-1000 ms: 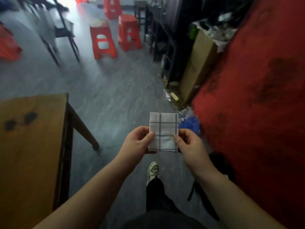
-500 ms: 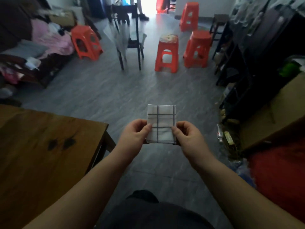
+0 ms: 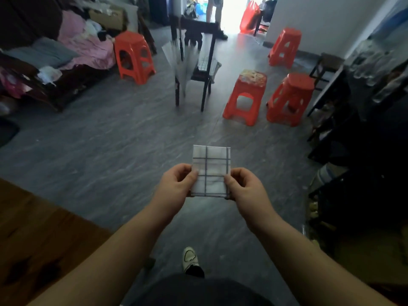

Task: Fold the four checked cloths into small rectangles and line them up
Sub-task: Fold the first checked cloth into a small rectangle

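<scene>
A white cloth with dark check lines [image 3: 210, 168] is folded into a small rectangle and held up in the air over the grey floor. My left hand [image 3: 174, 186] pinches its lower left edge. My right hand [image 3: 245, 187] pinches its lower right edge. Another checked cloth [image 3: 206, 65] lies on the seat of a dark chair far ahead. No other checked cloths are in view.
A brown wooden table [image 3: 37, 235] fills the lower left. Several orange plastic stools [image 3: 245, 96] and the dark chair [image 3: 194, 62] stand ahead on the floor. Dark shelving [image 3: 357, 129] lines the right side. A couch piled with clothes [image 3: 55, 56] is at the far left.
My view has swung left from the red surface and cardboard box toward the room. Both hands kept the same hold on the folded cloth.
</scene>
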The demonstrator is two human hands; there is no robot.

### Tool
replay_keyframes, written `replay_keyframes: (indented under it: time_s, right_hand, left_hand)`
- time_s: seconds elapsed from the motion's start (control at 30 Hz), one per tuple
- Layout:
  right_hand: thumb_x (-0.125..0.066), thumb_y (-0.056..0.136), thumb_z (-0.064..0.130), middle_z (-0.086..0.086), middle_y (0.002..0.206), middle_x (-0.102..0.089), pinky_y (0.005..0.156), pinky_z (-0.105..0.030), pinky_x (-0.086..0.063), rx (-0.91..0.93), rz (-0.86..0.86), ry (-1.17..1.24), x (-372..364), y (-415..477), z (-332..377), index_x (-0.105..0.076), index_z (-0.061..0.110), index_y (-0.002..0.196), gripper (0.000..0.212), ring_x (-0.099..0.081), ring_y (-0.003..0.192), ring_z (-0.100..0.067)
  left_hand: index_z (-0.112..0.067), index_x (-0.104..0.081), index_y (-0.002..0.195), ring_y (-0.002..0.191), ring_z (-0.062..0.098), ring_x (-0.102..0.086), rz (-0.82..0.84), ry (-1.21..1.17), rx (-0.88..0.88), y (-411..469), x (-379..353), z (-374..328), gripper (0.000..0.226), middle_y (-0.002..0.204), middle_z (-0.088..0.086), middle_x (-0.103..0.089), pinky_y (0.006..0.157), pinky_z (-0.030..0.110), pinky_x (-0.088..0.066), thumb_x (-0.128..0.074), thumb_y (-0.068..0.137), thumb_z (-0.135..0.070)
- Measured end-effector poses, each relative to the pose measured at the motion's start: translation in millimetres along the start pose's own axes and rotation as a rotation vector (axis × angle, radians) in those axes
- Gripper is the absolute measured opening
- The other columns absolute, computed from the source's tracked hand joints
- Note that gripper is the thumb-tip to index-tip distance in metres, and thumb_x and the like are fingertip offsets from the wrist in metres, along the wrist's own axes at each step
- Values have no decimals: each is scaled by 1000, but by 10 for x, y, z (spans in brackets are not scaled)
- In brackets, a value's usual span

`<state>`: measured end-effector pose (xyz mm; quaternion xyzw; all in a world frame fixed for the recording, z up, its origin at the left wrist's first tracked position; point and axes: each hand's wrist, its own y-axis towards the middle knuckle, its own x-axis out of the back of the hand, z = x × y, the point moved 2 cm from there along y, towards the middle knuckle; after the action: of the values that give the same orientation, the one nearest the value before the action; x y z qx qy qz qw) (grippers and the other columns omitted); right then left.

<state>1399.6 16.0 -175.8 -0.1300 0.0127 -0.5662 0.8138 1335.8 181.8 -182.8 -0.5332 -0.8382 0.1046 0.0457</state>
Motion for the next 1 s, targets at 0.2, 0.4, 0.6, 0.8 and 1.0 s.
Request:
replay_keyframes:
  time_s: [0.2, 0.4, 0.6, 0.8, 1.0]
  right_hand:
    - [-60, 99, 14, -9, 94, -74, 73, -36, -59, 10, 118, -35, -536, 1170, 445, -66, 9, 100, 8, -70, 82, -18]
    - [-61, 99, 15, -7, 91, -74, 72, -36, -58, -6, 402, -159, -1587, 2066, 689, -67, 10, 100, 8, -69, 81, -21]
    - [-62, 98, 16, -7, 91, -75, 68, -28, -58, 27, 729, -294, -2790, 2741, 812, -68, 12, 97, 8, -70, 79, -18]
    - [-62, 98, 18, -3, 88, -74, 71, -32, -60, 64, 1101, -409, -3939, 3233, 914, -68, 13, 97, 9, -69, 78, -16]
    - [-63, 98, 18, 1, 75, -67, 63, -26, -56, 191, 1475, -561, -4916, 3077, 975, -65, 8, 90, 13, -63, 66, -10]
  left_hand:
    - [-14, -66, 96, 76, 13, -67, -132, -47, -5, 933, 464, -280, 11, 83, -3, -73, 69, 36, -55, -56, 101, -17]
    - [-18, -67, 99, 76, 8, -68, -398, -98, 10, 1410, 1343, -273, 12, 86, -3, -75, 65, 29, -54, -57, 100, -13]
    - [-2, -64, 109, 88, 24, -67, -711, -141, 71, 1655, 2165, -67, 16, 105, 19, -73, 73, 37, -56, -56, 100, -12]
    - [-11, -65, 104, 95, 28, -70, -1126, -138, 161, 1833, 2721, 29, 9, 103, 20, -71, 72, 27, -60, -59, 99, -16]
    - [-17, -68, 108, 86, 9, -71, -1519, -215, 255, 1556, 2862, -84, 13, 98, -2, -74, 72, 26, -59, -57, 100, -19]
